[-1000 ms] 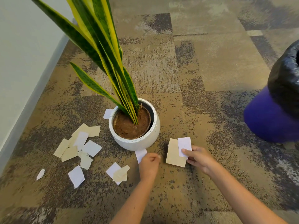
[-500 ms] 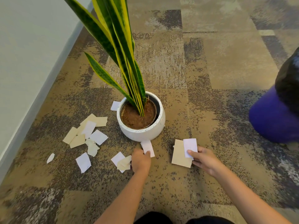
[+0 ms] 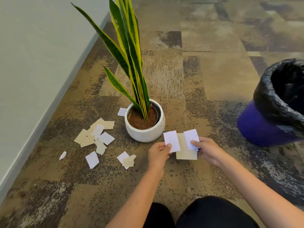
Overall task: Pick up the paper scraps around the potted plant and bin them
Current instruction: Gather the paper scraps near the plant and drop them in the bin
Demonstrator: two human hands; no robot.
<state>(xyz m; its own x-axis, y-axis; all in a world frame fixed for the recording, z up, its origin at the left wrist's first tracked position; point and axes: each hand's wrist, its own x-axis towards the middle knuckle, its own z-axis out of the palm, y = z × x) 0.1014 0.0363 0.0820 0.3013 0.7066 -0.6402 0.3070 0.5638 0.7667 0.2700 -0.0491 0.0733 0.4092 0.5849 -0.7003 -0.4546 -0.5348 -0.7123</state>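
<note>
Leftmost, a pale wall [image 3: 32,63] met the patterned carpet [image 3: 189,79], and a small white scrap [image 3: 62,155] lay alone on the carpet near it. Next came a loose heap of tan and white paper scraps [image 3: 96,134], some overlapping, with a single white piece [image 3: 92,159] just below them and a small white-and-tan pair [image 3: 127,159] further right. Another white scrap [image 3: 122,111] lay touching the far left side of the white pot [image 3: 145,134], which stood upright on the carpet with brown soil and tall green, yellow-edged leaves [image 3: 130,51]. Just right of the pot, the left hand [image 3: 158,153] held a white slip [image 3: 171,141], its fingers [image 3: 167,146] closed on the lower edge with the thumb on top. Beside it, the right hand [image 3: 209,149] gripped a tan sheet [image 3: 185,153] with a second white slip [image 3: 190,139] on top, thumb pressed over both; the two white slips sat close but apart. Farthest right stood a purple bin [image 3: 259,130] lined with a black bag [image 3: 271,99], open at the top, well apart from the pot. Dark trousers [image 3: 205,213] showed at the bottom edge.
</note>
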